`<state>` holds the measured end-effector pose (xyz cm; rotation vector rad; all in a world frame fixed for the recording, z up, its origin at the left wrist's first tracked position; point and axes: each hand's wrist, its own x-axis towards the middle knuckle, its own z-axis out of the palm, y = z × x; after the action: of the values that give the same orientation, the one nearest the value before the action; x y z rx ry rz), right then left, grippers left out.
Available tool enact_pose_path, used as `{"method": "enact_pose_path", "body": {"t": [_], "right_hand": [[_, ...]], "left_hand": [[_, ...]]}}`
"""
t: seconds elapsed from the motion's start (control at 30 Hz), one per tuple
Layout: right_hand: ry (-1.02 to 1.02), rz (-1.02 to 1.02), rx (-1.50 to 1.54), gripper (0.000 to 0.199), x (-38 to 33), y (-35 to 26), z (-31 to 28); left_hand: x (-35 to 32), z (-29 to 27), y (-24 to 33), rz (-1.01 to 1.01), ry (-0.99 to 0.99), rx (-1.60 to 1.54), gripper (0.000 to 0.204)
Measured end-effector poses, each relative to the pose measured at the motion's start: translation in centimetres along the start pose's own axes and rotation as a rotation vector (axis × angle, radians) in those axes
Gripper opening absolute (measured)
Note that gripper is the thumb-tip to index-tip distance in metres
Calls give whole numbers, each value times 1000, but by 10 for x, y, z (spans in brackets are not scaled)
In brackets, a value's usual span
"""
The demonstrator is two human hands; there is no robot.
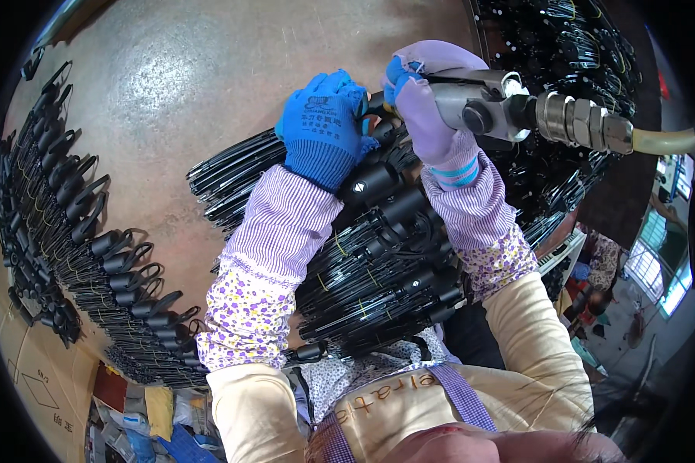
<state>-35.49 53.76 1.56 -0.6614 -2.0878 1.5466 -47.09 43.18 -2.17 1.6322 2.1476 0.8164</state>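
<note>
A round reddish-brown table (177, 92) with a worn, shiny top fills most of the view. Along its left edge lies a long curved row of bundled black metal frames with black plastic handles (93, 255), each bundle tied with thin yellow wire. A second heap of the same black wire parts (587, 54) covers the far right of the table.

In the middle, reaching from the table's near edge toward the person, sits a thick bundle of black ribs with black cylindrical handles (386, 262) — it rests between the two forearms, its handles pointing near and right, its thin ribs fanning out to the left over the table.

A grey metal pneumatic tool (479, 104) with a brass-coloured coupling and a pale yellow hose comes in from the right edge. The right hand (428, 104), in a pale lilac glove with blue fingertips, is wrapped around the tool's body, gripping it closed. The left hand (322, 127), in a bright blue knitted glove, is curled over the far end of the middle bundle just beside the tool's nose — its fingers are bent down on the black parts, though what exactly they pinch cannot be told. Both hands are nearly touching.

Both forearms wear purple striped and flowered sleeve covers over cream sleeves
</note>
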Motion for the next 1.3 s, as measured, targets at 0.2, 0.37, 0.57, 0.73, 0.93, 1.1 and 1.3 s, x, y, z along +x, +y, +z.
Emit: {"method": "enact_pose_path", "body": {"t": [0.2,0.37,0.57,0.73,0.93,1.1,1.3], "right_hand": [[138,-40,6,7,8,-20,6],[231,-249,-140,17,28,-29,-5],[239,187,-551,27,52,-46,-37],[298,406,-892,38,40,-17,-77],[244,623,-1119,52,3,-18,-92],[314,337,-1123,51,-54,-56,-99],[279,134,-703,45,-167,-124,-129]], "left_hand": [[1,-1,1,-9,11,-57,28],[2,5,0,-4,75,-89,27],[2,-13,7,17,40,-81,31],[-16,-49,18,62,72,-157,35],[-62,-77,10,-22,56,-138,45],[-88,-68,34,11,130,-71,50],[-122,-93,107,-185,-216,-226,67]]}}
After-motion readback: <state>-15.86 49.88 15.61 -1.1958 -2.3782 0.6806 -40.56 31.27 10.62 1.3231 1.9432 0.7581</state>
